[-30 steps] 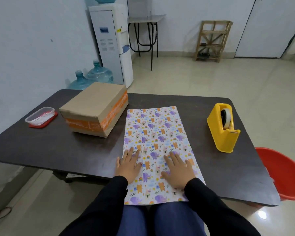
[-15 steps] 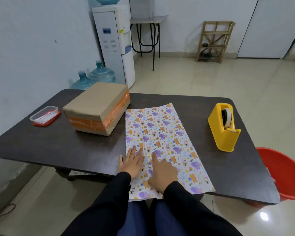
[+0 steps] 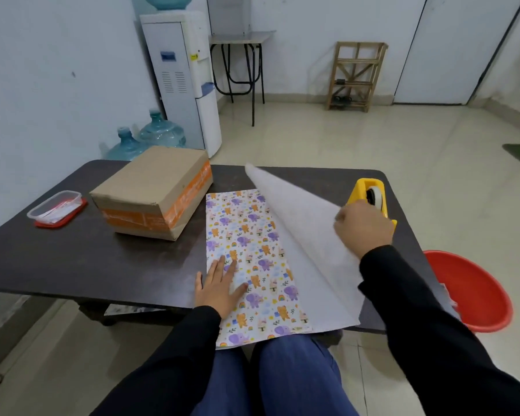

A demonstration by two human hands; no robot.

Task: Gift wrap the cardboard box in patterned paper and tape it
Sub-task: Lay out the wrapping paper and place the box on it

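Observation:
The patterned wrapping paper (image 3: 246, 253) lies on the dark table (image 3: 81, 259), its near end hanging over the front edge. My left hand (image 3: 219, 283) presses flat on the paper's left side. My right hand (image 3: 362, 228) grips the edge of the paper's top layer and holds it lifted to the right, so its white underside faces me. The cardboard box (image 3: 153, 190), sealed with orange tape, stands to the left of the paper. A yellow tape dispenser (image 3: 370, 195) sits at the table's right, partly hidden behind my right hand.
A clear plastic container with a red lid (image 3: 56, 207) lies at the table's left. A red basin (image 3: 475, 292) stands on the floor at the right. Behind the table are a water dispenser (image 3: 183, 76) and two blue water bottles (image 3: 159, 133).
My right hand has left the paper's near end, taken hold of the top layer and swung it up and to the right. The left hand stays pressed on the paper.

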